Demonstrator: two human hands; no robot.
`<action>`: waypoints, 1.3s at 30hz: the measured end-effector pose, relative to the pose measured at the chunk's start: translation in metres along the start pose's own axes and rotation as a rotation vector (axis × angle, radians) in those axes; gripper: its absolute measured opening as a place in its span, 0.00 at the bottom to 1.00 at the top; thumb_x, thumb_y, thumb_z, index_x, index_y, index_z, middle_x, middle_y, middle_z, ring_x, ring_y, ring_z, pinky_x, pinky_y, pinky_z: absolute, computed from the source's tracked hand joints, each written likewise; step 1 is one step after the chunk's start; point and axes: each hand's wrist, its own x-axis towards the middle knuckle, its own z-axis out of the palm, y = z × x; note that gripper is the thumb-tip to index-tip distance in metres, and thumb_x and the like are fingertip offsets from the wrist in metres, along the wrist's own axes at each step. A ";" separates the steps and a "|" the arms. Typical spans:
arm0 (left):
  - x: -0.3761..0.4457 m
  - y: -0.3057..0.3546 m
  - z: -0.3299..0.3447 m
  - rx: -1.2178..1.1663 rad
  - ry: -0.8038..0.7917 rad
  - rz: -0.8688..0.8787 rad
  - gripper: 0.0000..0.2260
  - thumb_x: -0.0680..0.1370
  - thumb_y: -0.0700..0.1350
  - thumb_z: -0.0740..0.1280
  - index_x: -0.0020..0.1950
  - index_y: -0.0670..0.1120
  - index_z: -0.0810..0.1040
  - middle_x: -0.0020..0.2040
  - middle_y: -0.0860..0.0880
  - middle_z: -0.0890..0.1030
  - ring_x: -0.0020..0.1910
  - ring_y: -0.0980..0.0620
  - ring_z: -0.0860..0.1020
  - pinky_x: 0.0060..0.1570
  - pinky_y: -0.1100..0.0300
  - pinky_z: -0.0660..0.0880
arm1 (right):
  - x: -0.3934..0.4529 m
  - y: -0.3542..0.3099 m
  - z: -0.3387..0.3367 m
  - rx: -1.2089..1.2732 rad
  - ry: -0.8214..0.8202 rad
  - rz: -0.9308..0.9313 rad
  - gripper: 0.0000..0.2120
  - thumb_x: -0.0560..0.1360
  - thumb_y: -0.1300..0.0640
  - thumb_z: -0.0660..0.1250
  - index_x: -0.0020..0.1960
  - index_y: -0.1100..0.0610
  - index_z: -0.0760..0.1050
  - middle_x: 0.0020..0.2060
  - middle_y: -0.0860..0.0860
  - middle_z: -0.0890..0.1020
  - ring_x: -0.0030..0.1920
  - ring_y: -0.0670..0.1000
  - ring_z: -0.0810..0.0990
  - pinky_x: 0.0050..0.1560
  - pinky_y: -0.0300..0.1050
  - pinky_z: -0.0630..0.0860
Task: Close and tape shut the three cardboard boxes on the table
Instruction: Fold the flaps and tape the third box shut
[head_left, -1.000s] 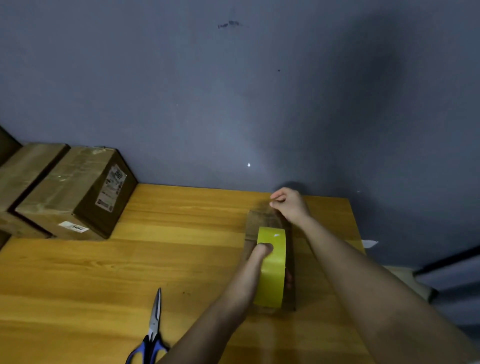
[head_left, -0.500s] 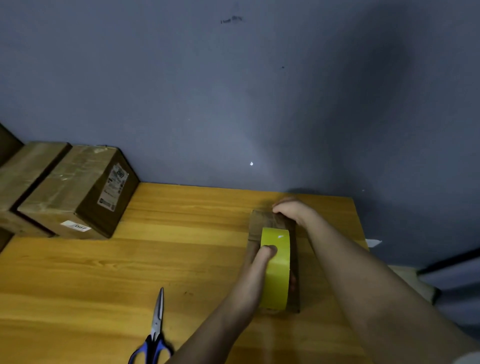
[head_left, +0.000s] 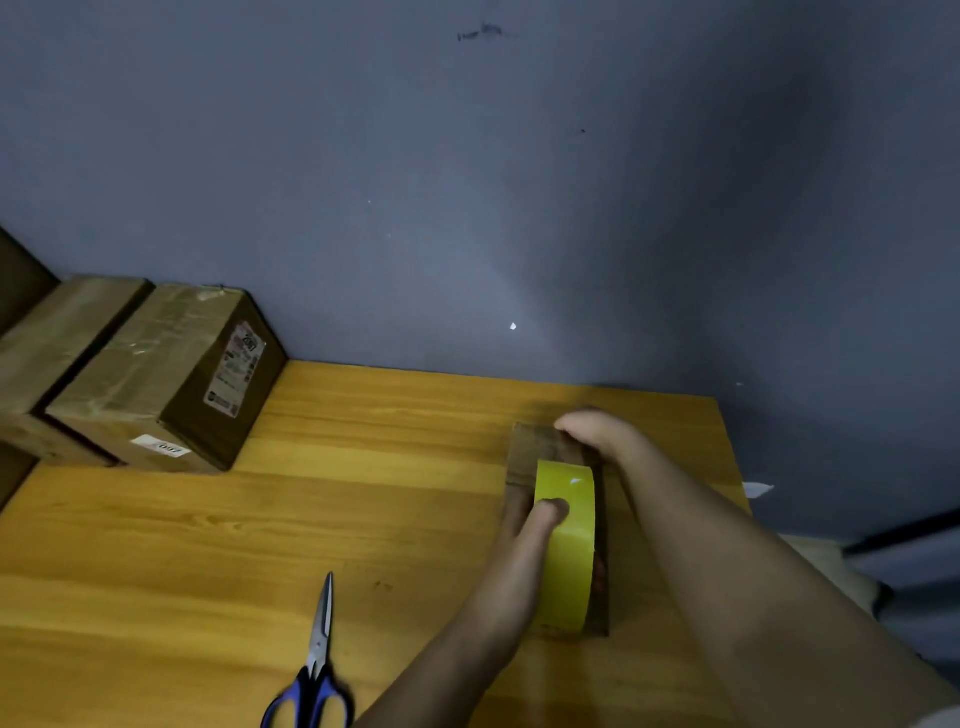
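Here the left hand (head_left: 524, 540) is gripping the yellow tape roll (head_left: 569, 545), thumb on its face, standing it on the small cardboard box (head_left: 530, 452) at the bench (head_left: 363, 519) right rear. The right hand (head_left: 592, 431) is curling over the box's far end, apparently pinning the tape end. Best bet: keeping the strip taut and centred on the seam while pulling toward the near edge. Scissors (head_left: 317, 670) are lying nearby.

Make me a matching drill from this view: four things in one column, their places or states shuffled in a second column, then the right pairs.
1. tape roll
2. scissors
3. labelled box
4. right hand

A. lying flat on the table's near edge
B. far left, against the wall
C. on the small box's far end
D. held in the left hand's grip

Pairs: 1-D, 2-A, 3-B, 4-C
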 end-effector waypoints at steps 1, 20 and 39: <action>0.001 -0.001 0.000 -0.001 0.002 0.001 0.33 0.59 0.62 0.65 0.63 0.53 0.72 0.50 0.38 0.81 0.40 0.43 0.82 0.40 0.53 0.78 | 0.002 0.000 0.000 0.010 -0.023 0.012 0.12 0.79 0.61 0.57 0.39 0.58 0.74 0.41 0.58 0.79 0.33 0.50 0.72 0.32 0.41 0.67; 0.007 -0.001 0.005 0.019 0.053 -0.134 0.30 0.69 0.56 0.62 0.63 0.36 0.74 0.31 0.42 0.81 0.27 0.47 0.80 0.26 0.62 0.75 | -0.026 0.029 0.004 0.164 0.162 -0.414 0.08 0.77 0.63 0.67 0.54 0.63 0.81 0.55 0.59 0.82 0.53 0.50 0.77 0.59 0.46 0.72; -0.001 0.029 -0.009 0.261 -0.145 -0.071 0.12 0.80 0.50 0.59 0.46 0.46 0.79 0.39 0.48 0.81 0.39 0.52 0.78 0.44 0.59 0.72 | -0.242 0.052 0.092 0.358 0.465 -0.484 0.45 0.69 0.42 0.73 0.75 0.36 0.46 0.70 0.39 0.64 0.65 0.42 0.69 0.58 0.41 0.74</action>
